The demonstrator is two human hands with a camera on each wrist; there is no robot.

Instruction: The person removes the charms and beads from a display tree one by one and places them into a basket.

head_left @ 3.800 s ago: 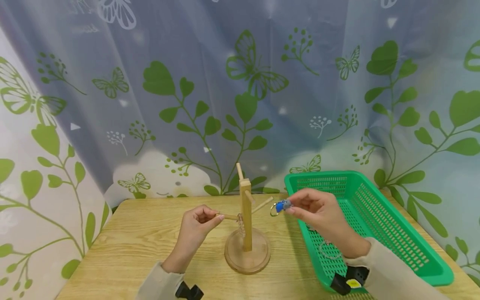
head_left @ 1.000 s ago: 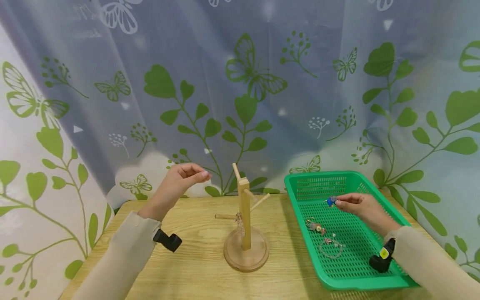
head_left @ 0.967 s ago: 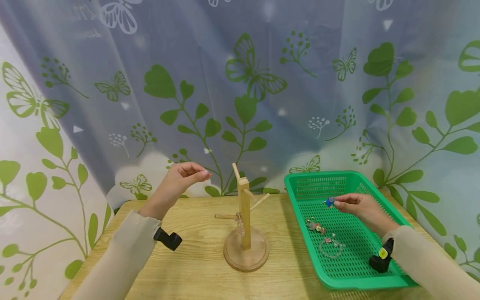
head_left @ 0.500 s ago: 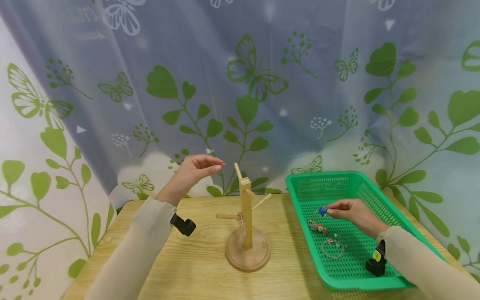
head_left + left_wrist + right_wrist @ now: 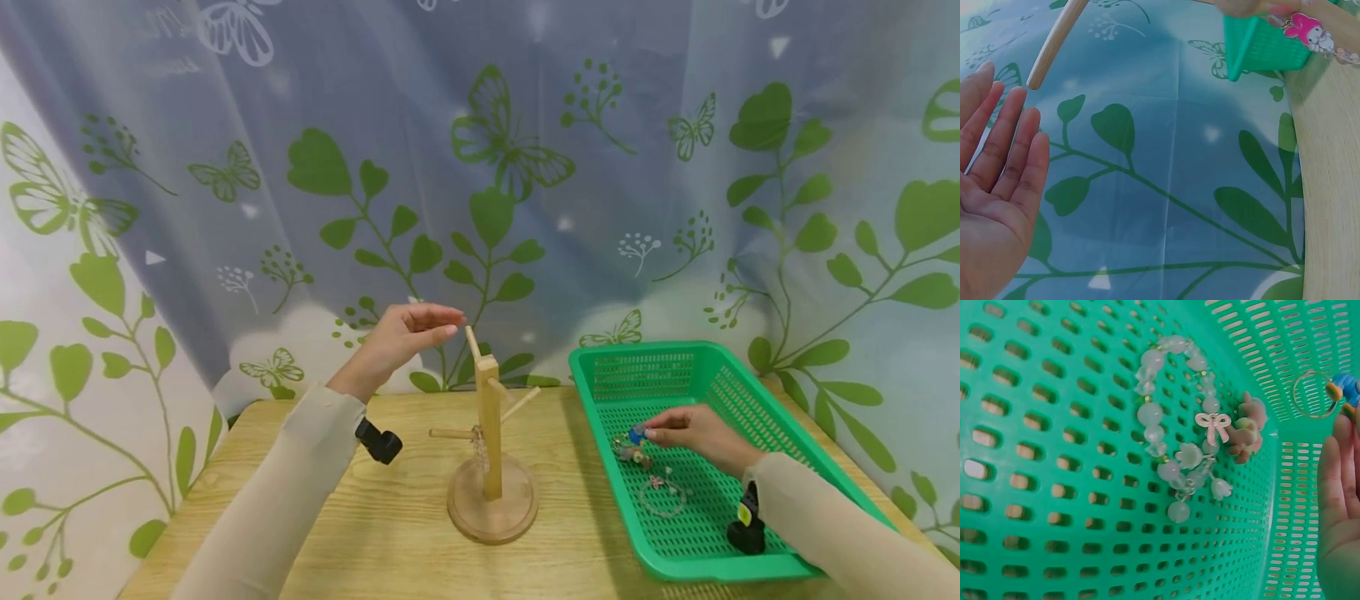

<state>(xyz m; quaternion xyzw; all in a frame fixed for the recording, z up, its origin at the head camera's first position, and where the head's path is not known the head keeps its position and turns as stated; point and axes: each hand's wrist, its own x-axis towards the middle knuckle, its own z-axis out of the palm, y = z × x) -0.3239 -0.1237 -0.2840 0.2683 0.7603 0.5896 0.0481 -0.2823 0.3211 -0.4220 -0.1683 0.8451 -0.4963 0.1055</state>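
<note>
My right hand [image 5: 697, 435] pinches a small blue figure keychain [image 5: 637, 434] low inside the green basket [image 5: 750, 568]. Its gold ring [image 5: 1311, 394] sticks out past the fingertips in the right wrist view. Close by lies another figure keychain [image 5: 1248, 428], pinkish brown. A pale beaded bracelet [image 5: 1152, 415] with a pink bow rests on the basket floor. My left hand [image 5: 401, 340], fingers extended and holding nothing, hovers with its fingertips right at the upper peg of the wooden stand [image 5: 491, 425]. A beaded bracelet with a pink-hooded charm [image 5: 1310, 31] hangs on the stand's left peg.
The stand's round base [image 5: 492, 521] sits on the wooden table [image 5: 360, 517], left of the basket. Its several pegs jut out in different directions. A patterned curtain [image 5: 420, 208] hangs behind the table.
My left hand has let go of the left peg and risen to the upper one. My right hand has carried the blue keychain from beside the stand into the basket, lowering it near the other keychain.
</note>
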